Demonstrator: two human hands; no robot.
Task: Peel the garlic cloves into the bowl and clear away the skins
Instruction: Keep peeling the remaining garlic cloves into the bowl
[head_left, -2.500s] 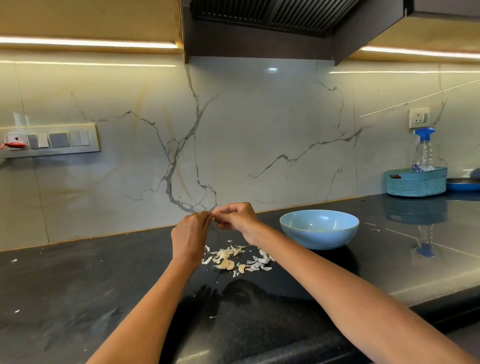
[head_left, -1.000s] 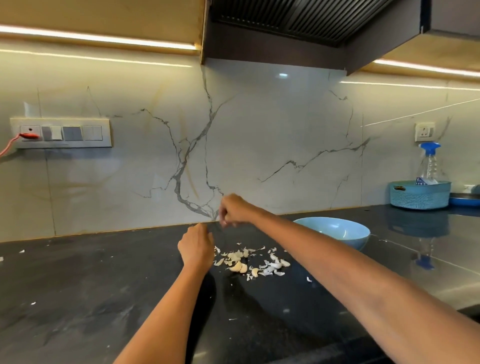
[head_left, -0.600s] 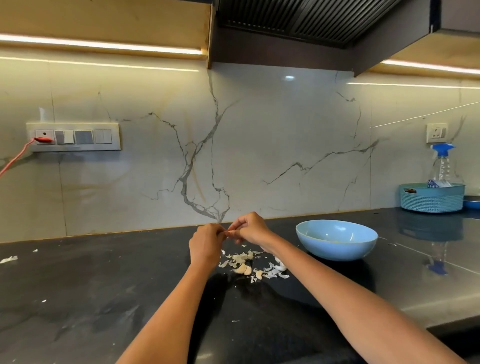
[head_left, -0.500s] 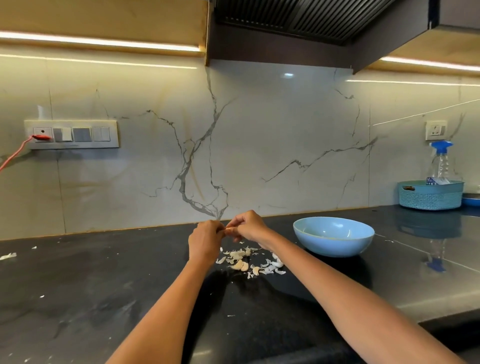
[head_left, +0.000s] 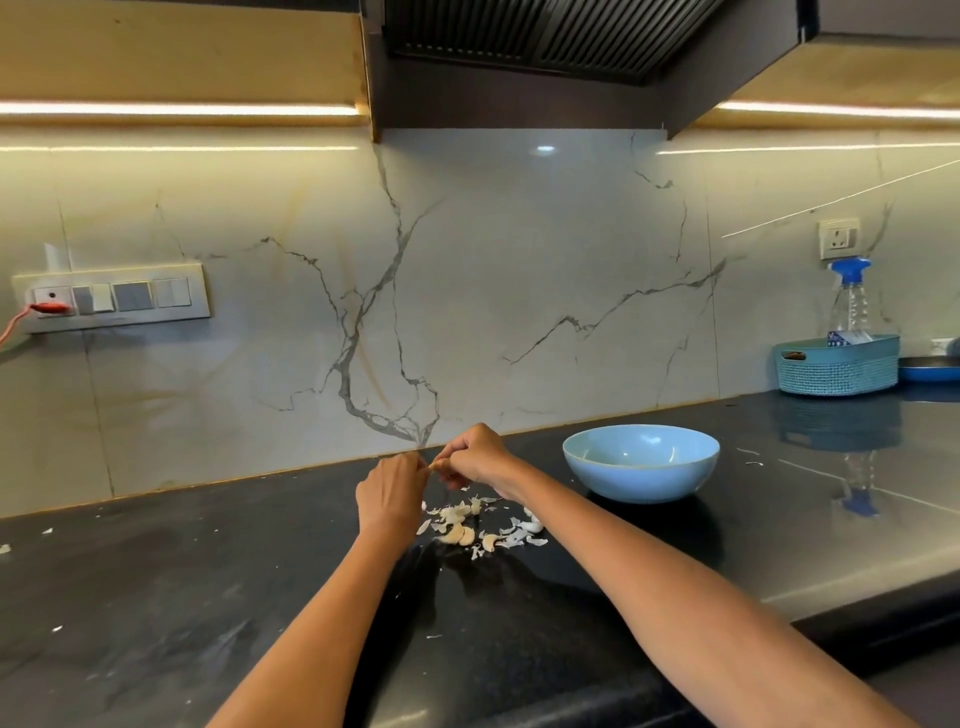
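Both our left hand (head_left: 390, 496) and right hand (head_left: 474, 457) pinch one garlic clove (head_left: 432, 466) between fingertips, above the skins and cloves (head_left: 470, 530) on the counter (head_left: 156, 597); the bowl (head_left: 641, 462) sits rightward, beyond.

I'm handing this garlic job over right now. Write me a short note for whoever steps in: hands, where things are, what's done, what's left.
Left hand and right hand are raised together over the counter, both pinching one small garlic clove between them, mid-peel.
Loose skins and a few cloves lie in a heap on the counter just below the hands.
The blue bowl sits to the right of the heap; from this angle no cloves show inside.
Done: some peeling, judging by the skins.
Left: finish this clove, drop it in the bowl, peel the rest, then clear the skins, including stray bits further left on the counter.
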